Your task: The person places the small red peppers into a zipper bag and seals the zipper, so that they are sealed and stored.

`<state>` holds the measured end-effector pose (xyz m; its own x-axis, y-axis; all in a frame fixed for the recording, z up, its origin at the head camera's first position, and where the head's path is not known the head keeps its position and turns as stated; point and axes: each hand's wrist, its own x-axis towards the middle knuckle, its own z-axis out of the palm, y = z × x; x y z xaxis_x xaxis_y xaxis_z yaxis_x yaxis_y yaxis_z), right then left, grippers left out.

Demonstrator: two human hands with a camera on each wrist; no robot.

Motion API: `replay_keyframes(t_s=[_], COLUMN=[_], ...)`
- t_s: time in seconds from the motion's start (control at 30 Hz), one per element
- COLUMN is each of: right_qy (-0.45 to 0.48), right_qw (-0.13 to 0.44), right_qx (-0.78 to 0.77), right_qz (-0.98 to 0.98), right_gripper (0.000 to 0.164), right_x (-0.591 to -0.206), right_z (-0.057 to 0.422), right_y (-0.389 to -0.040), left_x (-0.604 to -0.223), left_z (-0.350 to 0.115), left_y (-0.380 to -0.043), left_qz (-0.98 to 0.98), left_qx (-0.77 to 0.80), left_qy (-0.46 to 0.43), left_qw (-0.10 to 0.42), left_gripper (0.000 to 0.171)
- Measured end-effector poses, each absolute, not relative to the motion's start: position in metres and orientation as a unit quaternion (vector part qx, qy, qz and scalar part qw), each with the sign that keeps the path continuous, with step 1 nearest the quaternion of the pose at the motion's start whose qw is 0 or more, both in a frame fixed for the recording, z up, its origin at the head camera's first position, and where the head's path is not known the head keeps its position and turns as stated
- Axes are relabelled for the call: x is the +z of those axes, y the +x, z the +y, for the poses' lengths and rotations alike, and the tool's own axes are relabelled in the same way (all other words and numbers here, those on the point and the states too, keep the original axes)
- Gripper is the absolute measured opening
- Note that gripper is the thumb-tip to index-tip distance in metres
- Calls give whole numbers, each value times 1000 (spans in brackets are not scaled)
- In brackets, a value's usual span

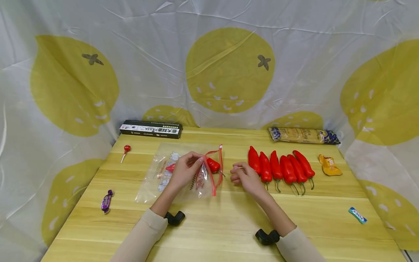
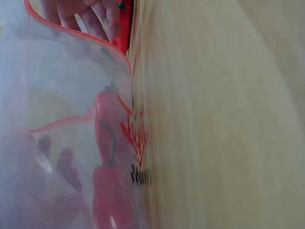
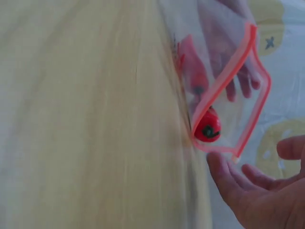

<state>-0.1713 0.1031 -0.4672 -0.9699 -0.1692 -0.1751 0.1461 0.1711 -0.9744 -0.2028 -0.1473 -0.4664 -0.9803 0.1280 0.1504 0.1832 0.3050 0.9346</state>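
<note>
A clear zip bag (image 1: 148, 182) with a red zip edge (image 1: 214, 191) lies on the table, its mouth spread toward the right. My left hand (image 1: 186, 168) pinches the upper edge of that mouth between thumb and fingers. Inside the bag are two red peppers; one pepper (image 3: 208, 125) sits at the mouth, stem outward, and the other pepper (image 2: 112, 200) lies deeper. My right hand (image 1: 245, 178) hovers just right of the mouth, fingers loosely bent and holding nothing. Beside it, several red peppers (image 1: 275, 165) lie in a row with stems toward me.
At the back stand a black pasta box (image 1: 150, 129) and a long packet (image 1: 301, 135). Left of the bag lie a red lollipop (image 1: 127, 148) and a purple wrapped candy (image 1: 106, 202). To the right are an orange packet (image 1: 328, 165) and a small blue-green packet (image 1: 358, 215).
</note>
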Motion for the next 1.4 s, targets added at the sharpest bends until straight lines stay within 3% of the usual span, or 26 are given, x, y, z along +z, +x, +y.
replay_keyframes(t_s=[0.23,0.37,0.6,0.87,1.0,1.17,1.4], right_qy=[-62,-53,-91,-132,-122,-92,-30], right_qw=[204,194,179,182,148,55,-26], right_qx=[-686,-717,-763,-752,-745,-658,-506], right_qz=[696,667,614,619,639,746,862], right_gripper=[51,53,65,68,59,42,47], right_x=[-460,-462,-462,-466,-465,-460,-456], right_z=[101,95,78,62,69,99,145], right_y=[-155,-158,-173,-183,-182,-175,-172], left_x=[-467,-467,-435,-442,-458,-468,-466], left_z=[-148,-147,-140,-138,-141,-144,-145], left_y=[-202,-202,-187,-192,-201,-206,-205], left_qz=[-808,-801,-789,-782,-780,-773,-773], left_qx=[-580,-590,-603,-613,-616,-628,-629], left_qy=[-96,-98,-116,-113,-104,-88,-68], left_qw=[27,24,5,8,13,22,42], left_gripper=[21,21,20,21,23,24,23])
